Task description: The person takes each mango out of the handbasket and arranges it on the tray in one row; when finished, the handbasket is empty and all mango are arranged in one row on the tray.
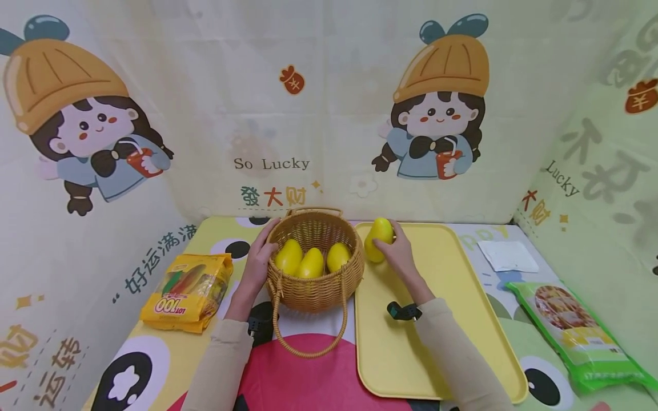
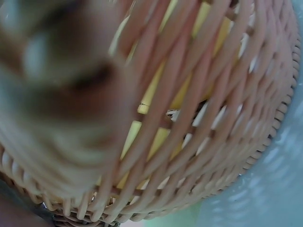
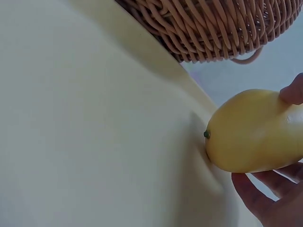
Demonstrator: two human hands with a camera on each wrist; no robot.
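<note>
Near three o'clock of the basket (image 1: 313, 294), over the tray (image 1: 380, 348), the right hand (image 1: 398, 249) grasps a mango (image 1: 379, 237) — smooth, so a weak pinch could drop it — while the left hand (image 1: 259, 256) grips nine o'clock (slackness risks tipping)

The mouth of the basket (image 1: 311, 295) gives a way in from above, with room behind the three mangoes (image 1: 311, 264); the handle (image 1: 309, 355) loops across the basket's near side. Right of the basket, the right hand (image 1: 401, 251) and held mango (image 1: 379, 240) obstruct, with free tray (image 1: 437, 251) beyond; left of it, the left hand (image 1: 257, 260) bars the wall.
</note>
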